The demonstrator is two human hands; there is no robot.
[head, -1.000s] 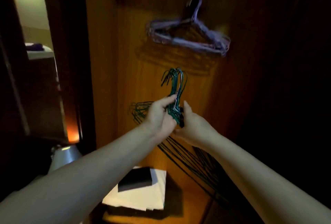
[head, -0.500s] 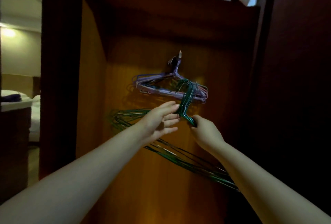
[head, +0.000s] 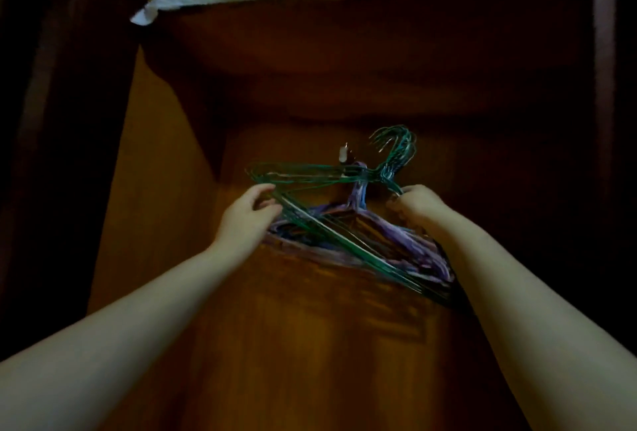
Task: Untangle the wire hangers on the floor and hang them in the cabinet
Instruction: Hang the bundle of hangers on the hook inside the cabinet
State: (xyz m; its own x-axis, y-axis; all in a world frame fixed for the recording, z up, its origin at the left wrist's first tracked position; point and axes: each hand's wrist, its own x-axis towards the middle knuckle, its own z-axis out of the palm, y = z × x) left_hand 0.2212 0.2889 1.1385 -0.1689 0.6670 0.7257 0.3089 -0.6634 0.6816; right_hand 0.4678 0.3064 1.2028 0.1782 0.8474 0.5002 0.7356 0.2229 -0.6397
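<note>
up at the cabinet (head: 275, 344) back panel, you're on the hanging step. right hand (head: 413, 206) pinches the green wire hangers (head: 396, 158) just below their hooks, left hand (head: 248, 220) curls round the shoulder wires. bundle sits beside the peg (head: 343, 154) carrying the purple hangers (head: 403, 241). next, likely: lift hooks over that peg.
</note>
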